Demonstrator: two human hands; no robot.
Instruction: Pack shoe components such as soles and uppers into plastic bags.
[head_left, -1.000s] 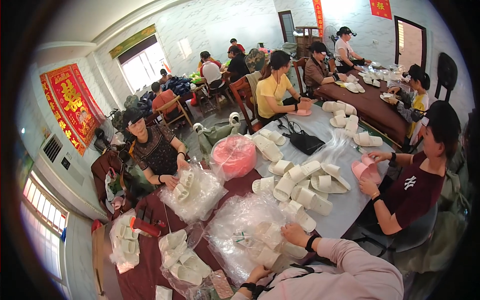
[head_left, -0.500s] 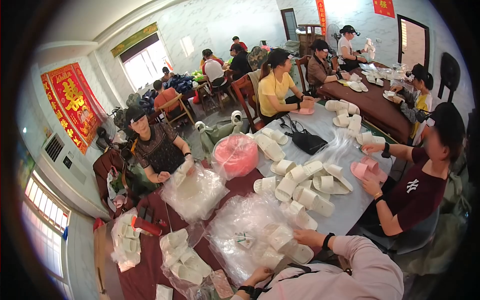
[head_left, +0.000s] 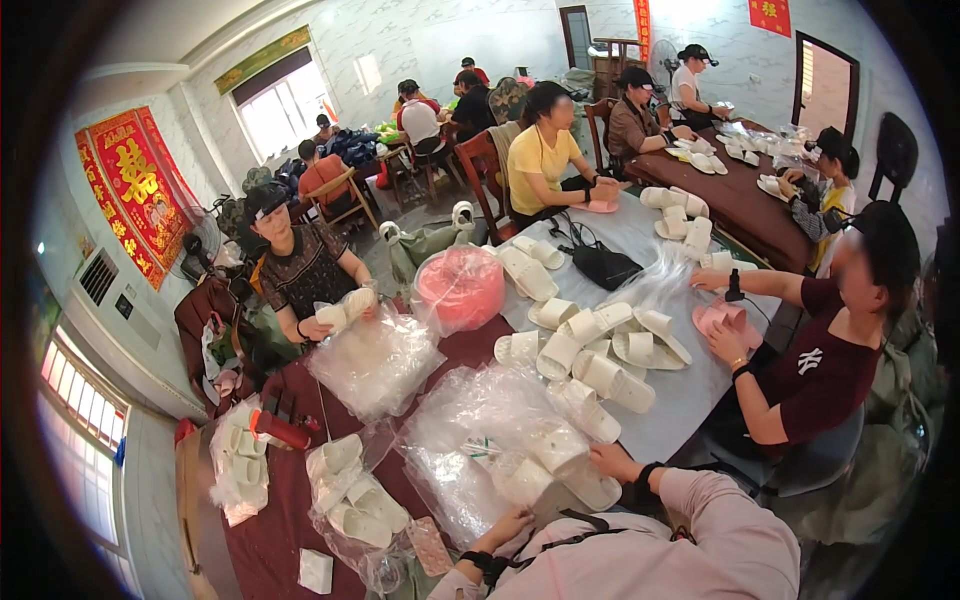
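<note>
White slide slippers (head_left: 590, 484) lie at the table's near edge in front of me, partly over clear plastic. My right hand (head_left: 616, 463) grips the side of the pair, fingers curled at its edge. Lower and further left, my left hand (head_left: 512, 522) has its fingers closed at the near edge of a clear plastic bag (head_left: 525, 480), beside the slippers' toe end; the fingertips are partly hidden. A wide heap of clear plastic bags (head_left: 440, 430) spreads beyond both hands, with small white-and-green packets (head_left: 484, 447) on it.
Loose white slippers (head_left: 612, 380) pile on the grey cloth to the right. Bagged slippers (head_left: 368, 510), a red thermos (head_left: 280, 430) and a pink patterned phone-like slab (head_left: 429, 546) lie left. A pink-filled bag (head_left: 458, 288) stands beyond. Co-workers handle slippers across and at right.
The view has shifted slightly. My hands stay at the slippers, the left a little higher. The co-worker across now holds white slippers in both hands, above the plastic.
</note>
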